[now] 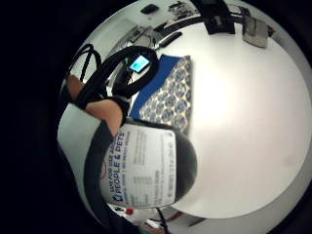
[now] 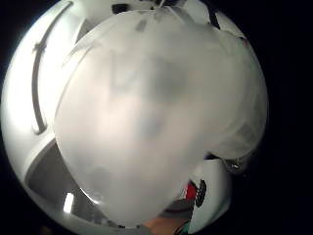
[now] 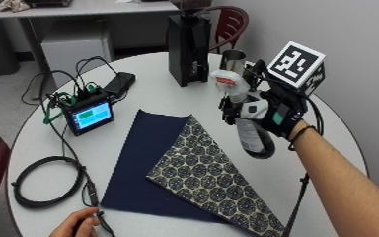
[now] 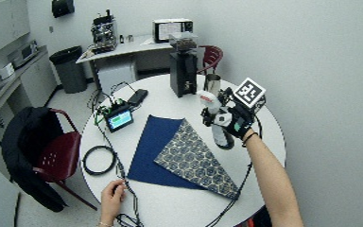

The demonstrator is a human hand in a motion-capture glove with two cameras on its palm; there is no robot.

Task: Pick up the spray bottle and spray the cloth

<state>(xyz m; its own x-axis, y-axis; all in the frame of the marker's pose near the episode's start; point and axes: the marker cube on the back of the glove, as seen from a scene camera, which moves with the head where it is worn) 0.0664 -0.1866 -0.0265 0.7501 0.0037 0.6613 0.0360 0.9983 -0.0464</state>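
My gloved right hand (image 3: 275, 116) grips a spray bottle (image 3: 250, 132) by its neck and holds it in the air above the round white table (image 3: 163, 94). The bottle has a dark body and a white spray head (image 3: 230, 81) with a red label, which points left toward the cloth. The cloth (image 3: 170, 163) lies flat below and to the left, dark blue with a folded-over patterned side (image 3: 215, 182). The little finger side view has the bottle's label (image 1: 144, 168) close up with the cloth (image 1: 170, 95) beyond it. A pale blurred surface (image 2: 151, 117) fills the thumb side view.
A black coffee grinder (image 3: 188, 47) and a metal cup (image 3: 232, 60) stand at the table's back. A small screen device (image 3: 91, 116) with cables sits left of the cloth, with a coiled black cable (image 3: 45, 180) near it. The bare left hand (image 3: 78, 226) rests at the front edge.
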